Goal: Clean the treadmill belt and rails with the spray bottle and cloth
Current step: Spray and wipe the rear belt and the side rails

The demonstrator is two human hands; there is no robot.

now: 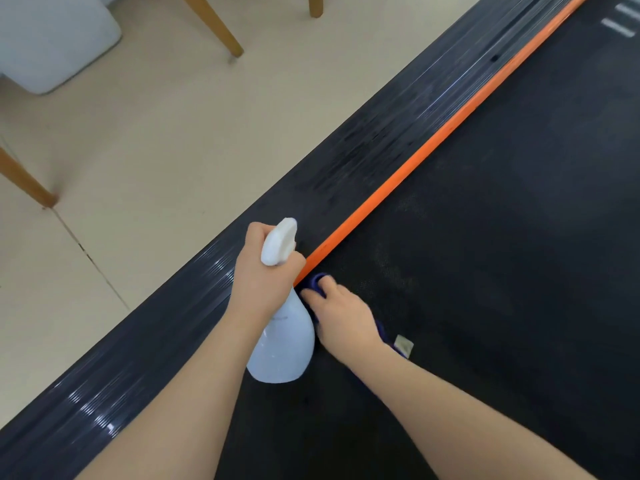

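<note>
The left hand (266, 275) has its grip curled round the spray bottle's (282, 344) neck, nozzle aimed along the side rail (346, 174). The right hand (341, 315) presses the blue cloth (317, 284) flat on the belt (485, 254) beside the orange strip (433, 140), probably to wipe that edge.

Head view, steeply down, close over treadmill belt (502, 271)

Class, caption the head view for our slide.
Left hand grips spray bottle; right hand presses purple cloth beside orange strip.
</note>
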